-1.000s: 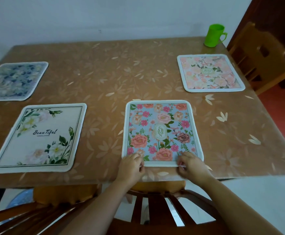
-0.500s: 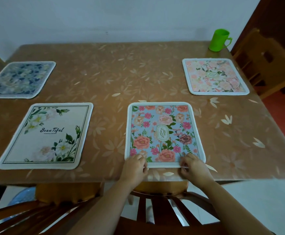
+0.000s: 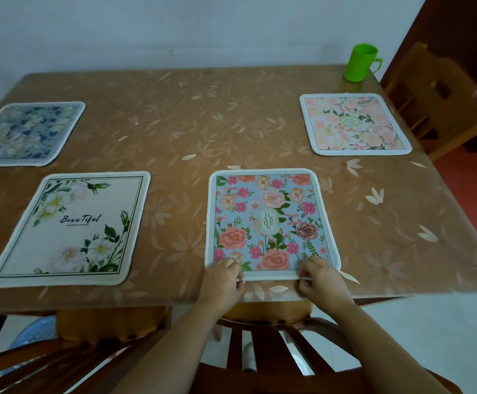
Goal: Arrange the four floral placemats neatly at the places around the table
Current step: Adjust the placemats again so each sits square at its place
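Step judged in hand: squaring of blue floral mat (image 3: 271,223), laid at front edge of table (image 3: 203,123). Near rim is pinched by left hand (image 3: 223,280) and right hand (image 3: 323,280). Next: rim to be set parallel to edge, then released.

Open middle, crowded edges

The wide middle of the table (image 3: 203,132) is flat and free between the mats. A bare strip also runs between the cream placemat (image 3: 69,228) and the blue floral placemat (image 3: 271,223). The left hand (image 3: 223,282) and right hand (image 3: 323,282) pinch that mat's near edge and block it, above a chair back (image 3: 260,339). The green mug (image 3: 360,64), upright in the far right corner just beyond the pink placemat (image 3: 353,123), is the tabletop's only tall obstacle. A side chair (image 3: 441,103) crowds the right edge. Beside the dark blue placemat (image 3: 27,135) there may be another chair, but it is hard to tell.
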A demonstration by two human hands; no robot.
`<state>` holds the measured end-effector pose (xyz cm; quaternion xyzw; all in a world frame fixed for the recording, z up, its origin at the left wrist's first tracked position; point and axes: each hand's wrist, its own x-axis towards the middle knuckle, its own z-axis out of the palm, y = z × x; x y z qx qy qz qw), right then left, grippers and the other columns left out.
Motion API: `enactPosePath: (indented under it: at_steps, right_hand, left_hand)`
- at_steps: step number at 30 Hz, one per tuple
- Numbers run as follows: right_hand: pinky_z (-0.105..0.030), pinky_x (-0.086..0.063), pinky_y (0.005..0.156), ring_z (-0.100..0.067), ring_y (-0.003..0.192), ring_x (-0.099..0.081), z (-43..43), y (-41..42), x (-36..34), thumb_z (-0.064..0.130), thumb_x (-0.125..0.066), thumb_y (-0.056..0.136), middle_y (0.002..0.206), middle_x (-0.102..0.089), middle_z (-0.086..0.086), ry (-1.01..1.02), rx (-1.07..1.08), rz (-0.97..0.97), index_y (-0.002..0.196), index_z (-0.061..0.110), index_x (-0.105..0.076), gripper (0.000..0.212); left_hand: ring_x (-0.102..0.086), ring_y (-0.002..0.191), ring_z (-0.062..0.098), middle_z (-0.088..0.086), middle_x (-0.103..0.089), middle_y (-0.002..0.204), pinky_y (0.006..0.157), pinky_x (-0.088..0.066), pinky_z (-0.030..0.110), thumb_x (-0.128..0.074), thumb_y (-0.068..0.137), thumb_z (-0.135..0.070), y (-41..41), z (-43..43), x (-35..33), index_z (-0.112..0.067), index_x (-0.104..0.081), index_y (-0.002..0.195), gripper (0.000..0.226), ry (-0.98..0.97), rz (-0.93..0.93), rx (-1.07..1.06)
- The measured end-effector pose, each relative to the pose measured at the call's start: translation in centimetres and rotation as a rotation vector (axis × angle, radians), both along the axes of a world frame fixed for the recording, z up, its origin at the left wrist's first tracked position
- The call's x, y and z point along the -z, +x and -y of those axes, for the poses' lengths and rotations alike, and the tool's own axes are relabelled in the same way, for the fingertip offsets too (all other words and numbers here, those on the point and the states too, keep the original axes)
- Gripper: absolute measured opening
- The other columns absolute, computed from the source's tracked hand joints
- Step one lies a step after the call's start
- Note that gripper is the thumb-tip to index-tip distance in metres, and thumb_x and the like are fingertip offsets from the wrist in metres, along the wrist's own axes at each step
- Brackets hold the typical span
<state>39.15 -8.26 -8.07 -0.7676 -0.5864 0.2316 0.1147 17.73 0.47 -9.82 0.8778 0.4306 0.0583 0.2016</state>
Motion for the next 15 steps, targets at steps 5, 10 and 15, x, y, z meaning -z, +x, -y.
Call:
enactPosePath:
  at_steps: [5,10,15]
  right_hand:
    - [-0.037,-0.043,0.078,-0.026,0.092,-0.05,0.09,0.02,0.07,0.012,-0.061,0.075,0.094,-0.056,-0.01,0.024,-0.001,-0.006,0.088,0.008,-0.059,0.013]
    - [-0.036,-0.044,0.082,-0.024,0.094,-0.05,0.25,0.05,-0.07,0.011,-0.063,0.076,0.095,-0.056,-0.008,0.039,-0.009,-0.035,0.087,0.009,-0.058,0.012]
    - [-0.04,-0.047,0.084,-0.023,0.096,-0.051,0.48,0.21,-0.06,0.013,-0.065,0.077,0.099,-0.057,-0.008,0.045,0.025,-0.056,0.092,0.008,-0.059,0.017]
  left_hand:
    - [-0.049,0.094,0.017,0.001,-0.056,0.099,0.08,-0.036,0.027,-0.059,0.08,-0.02,-0.05,-0.01,0.05,-0.014,-0.059,0.086,0.009,0.0,0.015,0.009]
    - [-0.048,0.096,0.017,0.002,-0.056,0.1,0.083,-0.036,0.028,-0.059,0.082,-0.025,-0.09,0.0,0.29,-0.015,-0.057,0.087,0.012,0.007,0.012,0.012]
    - [-0.047,0.099,0.017,0.001,-0.055,0.102,0.084,-0.036,0.029,-0.058,0.085,-0.029,-0.08,-0.1,0.42,-0.015,-0.056,0.089,0.014,-0.003,0.005,0.014]
